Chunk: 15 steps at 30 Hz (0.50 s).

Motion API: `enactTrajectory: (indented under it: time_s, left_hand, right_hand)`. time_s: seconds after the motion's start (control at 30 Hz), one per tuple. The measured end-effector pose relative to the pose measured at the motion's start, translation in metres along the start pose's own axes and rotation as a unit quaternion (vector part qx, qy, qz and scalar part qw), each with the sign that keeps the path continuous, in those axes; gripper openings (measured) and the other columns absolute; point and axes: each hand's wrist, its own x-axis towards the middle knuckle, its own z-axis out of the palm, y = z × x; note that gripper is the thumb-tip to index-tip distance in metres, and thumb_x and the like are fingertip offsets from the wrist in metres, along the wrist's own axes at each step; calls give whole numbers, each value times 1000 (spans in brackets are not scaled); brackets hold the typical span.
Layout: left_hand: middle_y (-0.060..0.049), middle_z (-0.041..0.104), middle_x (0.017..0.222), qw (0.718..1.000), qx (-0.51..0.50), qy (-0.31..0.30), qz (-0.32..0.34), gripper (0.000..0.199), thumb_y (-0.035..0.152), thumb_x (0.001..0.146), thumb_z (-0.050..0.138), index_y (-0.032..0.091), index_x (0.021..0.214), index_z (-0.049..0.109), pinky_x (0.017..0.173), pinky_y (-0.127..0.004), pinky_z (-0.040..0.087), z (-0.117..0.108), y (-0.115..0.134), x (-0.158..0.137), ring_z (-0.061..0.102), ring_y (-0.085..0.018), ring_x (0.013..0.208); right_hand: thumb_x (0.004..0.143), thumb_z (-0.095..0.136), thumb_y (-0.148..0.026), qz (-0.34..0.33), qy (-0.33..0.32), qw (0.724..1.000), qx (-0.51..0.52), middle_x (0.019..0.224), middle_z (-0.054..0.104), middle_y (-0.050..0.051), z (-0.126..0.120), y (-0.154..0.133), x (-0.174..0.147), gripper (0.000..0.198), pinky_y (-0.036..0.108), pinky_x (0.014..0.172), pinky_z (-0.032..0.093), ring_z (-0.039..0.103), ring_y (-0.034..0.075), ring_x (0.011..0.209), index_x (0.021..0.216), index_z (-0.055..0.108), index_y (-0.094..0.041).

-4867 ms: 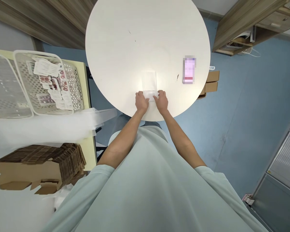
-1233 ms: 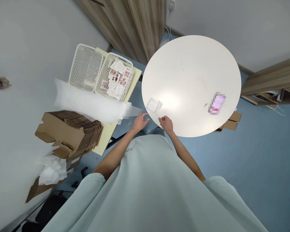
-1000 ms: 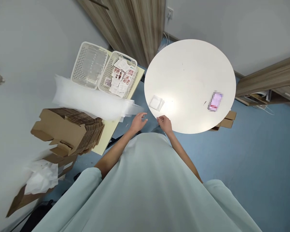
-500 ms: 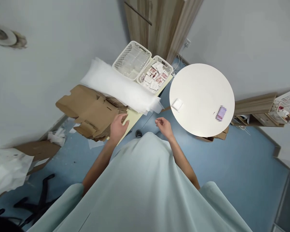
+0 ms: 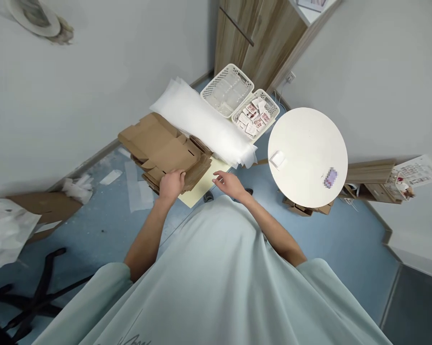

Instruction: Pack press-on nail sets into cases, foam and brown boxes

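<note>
On the pale yellow table lies a stack of flattened cardboard boxes, brown, with flaps and slots. My left hand is at the stack's near edge, its fingers curled over the top cardboard. The thumb side is partly hidden. My right hand hovers over the table's right edge, fingers loosely bent and apart, with nothing in it. Beyond the cardboard is a pile of white foam sheets, its right end sticking out past the table.
Behind the foam stand a white basket of clear plastic pieces and another basket of small printed packets. To the right, a round white table carries a small white item. A black chair base stands on the floor at lower left.
My left hand has closed onto the cardboard edge. My right hand has come left, nearer the stack. The view has shifted, so the table and its contents appear further right.
</note>
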Motion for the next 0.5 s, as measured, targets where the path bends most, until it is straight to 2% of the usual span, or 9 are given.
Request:
enactTrajectory:
  time_s: [0.1, 0.2, 0.33, 0.5]
  left_hand:
    - [-21, 82, 124, 999, 27, -3, -30, 49, 28, 112, 33, 17, 123, 80, 102, -49, 58, -5, 2, 7, 78, -40, 117]
    - [-24, 82, 121, 998, 43, -4, -44, 48, 28, 112, 36, 15, 126, 79, 102, -49, 58, -8, 2, 13, 79, -41, 115]
    - [-23, 80, 130, 998, 50, -2, -32, 42, 27, 106, 47, 18, 129, 80, 102, -49, 58, -3, 4, 11, 77, -41, 120]
    - [-20, 79, 135, 998, 57, -23, -29, 42, 28, 104, 49, 20, 125, 84, 101, -50, 59, -2, 15, 3, 76, -41, 122]
  right_hand:
    - [115, 57, -33, -35, -45, 995, -78, 137, 82, 8, 14, -24, 19, 52, 35, 107, 57, 76, 28, 128, 167, 54, -25]
    - [116, 53, -32, -51, -80, 982, -161, 143, 80, 12, 29, -42, 39, 65, 39, 106, 59, 74, 32, 134, 178, 37, -26]
    - [114, 50, -24, -23, -122, 965, -232, 145, 77, 19, 44, -48, 57, 65, 45, 106, 61, 75, 35, 134, 178, 39, -21]
    - [106, 59, -14, 23, -144, 960, -238, 144, 77, 22, 61, -43, 66, 76, 44, 110, 59, 74, 34, 138, 179, 36, -20]
